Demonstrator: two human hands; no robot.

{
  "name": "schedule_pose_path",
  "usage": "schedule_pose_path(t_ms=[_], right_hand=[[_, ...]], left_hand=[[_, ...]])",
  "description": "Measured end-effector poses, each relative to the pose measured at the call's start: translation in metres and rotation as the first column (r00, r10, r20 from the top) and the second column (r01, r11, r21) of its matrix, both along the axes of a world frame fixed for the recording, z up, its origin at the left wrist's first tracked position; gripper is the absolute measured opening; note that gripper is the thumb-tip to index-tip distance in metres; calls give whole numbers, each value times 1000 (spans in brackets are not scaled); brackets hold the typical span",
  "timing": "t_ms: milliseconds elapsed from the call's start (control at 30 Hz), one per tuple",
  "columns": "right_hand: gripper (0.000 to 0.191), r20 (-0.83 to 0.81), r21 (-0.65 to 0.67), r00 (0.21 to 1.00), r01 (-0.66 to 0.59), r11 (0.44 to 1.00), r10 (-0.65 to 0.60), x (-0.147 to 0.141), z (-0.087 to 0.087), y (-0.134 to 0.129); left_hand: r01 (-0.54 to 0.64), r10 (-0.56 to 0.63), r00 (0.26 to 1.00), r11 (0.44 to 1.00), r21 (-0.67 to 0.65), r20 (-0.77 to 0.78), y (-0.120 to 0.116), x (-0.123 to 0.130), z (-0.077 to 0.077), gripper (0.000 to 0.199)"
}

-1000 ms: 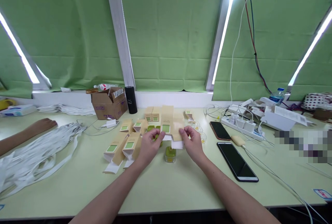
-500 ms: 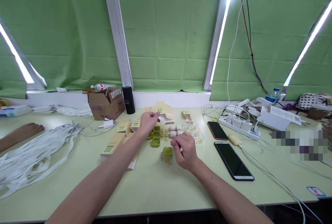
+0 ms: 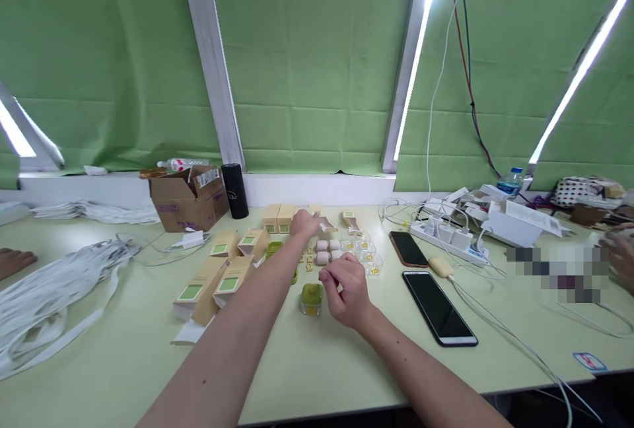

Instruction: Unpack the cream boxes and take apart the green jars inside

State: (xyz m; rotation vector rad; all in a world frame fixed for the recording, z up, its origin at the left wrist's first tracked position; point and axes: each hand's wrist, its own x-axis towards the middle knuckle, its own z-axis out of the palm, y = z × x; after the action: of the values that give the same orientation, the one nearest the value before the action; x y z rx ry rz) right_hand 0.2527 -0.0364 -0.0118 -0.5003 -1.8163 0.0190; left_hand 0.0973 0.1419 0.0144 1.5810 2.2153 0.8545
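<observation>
My left hand (image 3: 304, 223) reaches to the back middle of the table, its fingers closed at a kraft paper box (image 3: 315, 208) with a white open flap. My right hand (image 3: 347, 288) is curled, thumb against fingers; anything between them is too hidden to tell. Just left of it stands a small glass jar (image 3: 312, 300) with a green top. Pink-white round pieces (image 3: 322, 257), small yellowish pieces (image 3: 310, 259) and clear cups (image 3: 369, 256) lie between my hands. Green containers (image 3: 274, 248) are partly hidden by my left forearm.
Kraft boxes (image 3: 197, 288) lie left of my left arm; white straps (image 3: 64, 302) are farther left. At the back stand a cardboard carton (image 3: 185, 203) and black cylinder (image 3: 234, 191). Phones (image 3: 440, 309), a power strip (image 3: 448, 242) and cables are right. Other people's hands show at both edges.
The view has shifted, so the table's items sit farther left. My left hand has moved right along the back boxes, and more kraft boxes show. My right hand stays curled beside the jar.
</observation>
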Motion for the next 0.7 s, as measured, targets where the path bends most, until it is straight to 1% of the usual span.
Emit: schedule_pose_path(t_ms=[67,133,267,367,467,567,633,700], right_hand=[[32,7,4,1000,-7,1000,7,1,0,0],[30,15,8,1000,-16,1000,16,2,0,-1],[29,-1,19,1000,-22,1000,22,3,2,-1],[28,-9,26,1000,-21,999,21,3,5,-2],[28,6,41,1000,-30,999,30,1,5,-3],[29,35,41,999,-15,999,13,0,2,-2],[29,53,37,999,-2,999,0,0,0,-2],[30,57,38,998,1,999,-3,0,0,-1]], left_hand=[[-26,25,1000,999,-32,-13,5,6,-8,46],[-17,16,999,999,-45,-28,6,9,-14,48],[30,-31,998,999,-12,-62,-1,9,-21,41],[91,-91,992,996,2,-83,-6,5,-22,34],[168,-169,982,986,-21,-86,-6,4,-22,28],[221,-223,971,975,-30,-85,0,6,-21,34],[236,-238,968,971,-27,-85,4,9,-21,40],[244,-246,966,969,-31,-85,8,11,-21,43]])
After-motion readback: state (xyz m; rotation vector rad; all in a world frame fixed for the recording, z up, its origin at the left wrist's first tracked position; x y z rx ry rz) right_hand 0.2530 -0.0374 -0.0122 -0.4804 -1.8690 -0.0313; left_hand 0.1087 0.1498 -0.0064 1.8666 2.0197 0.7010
